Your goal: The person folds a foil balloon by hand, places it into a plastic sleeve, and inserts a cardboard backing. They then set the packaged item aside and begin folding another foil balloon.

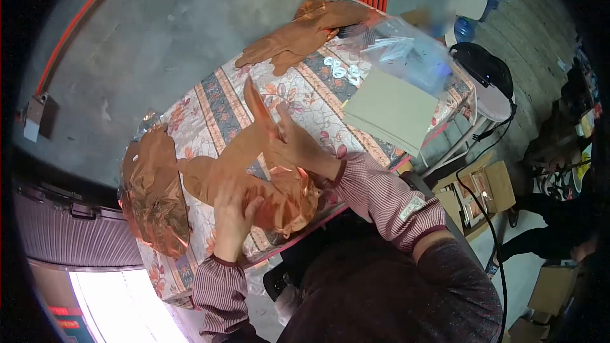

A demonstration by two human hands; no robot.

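Note:
A flat, copper-brown foil balloon (232,152) lies crumpled along the near edge of the table in front of me. My right hand (297,146) has its fingers closed on the balloon's upper part, and a narrow pointed strip of it stands up past the fingers. Lower left, my left hand (232,206) rests on the balloon's brown sheet, fingers stretched out and thumb apart. Shiny, wrinkled foil bulges between the two hands. Another copper foil balloon (155,190) hangs over the table's left end, and more brown foil (298,35) lies along the far edge.
The table has a flowered, striped cloth (206,121). To the right lie a pale green flat box or board (391,111), clear plastic bags (406,51) and small white rings (343,71). A black bag (483,67) sits on a chair; an open carton (473,194) stands on the floor.

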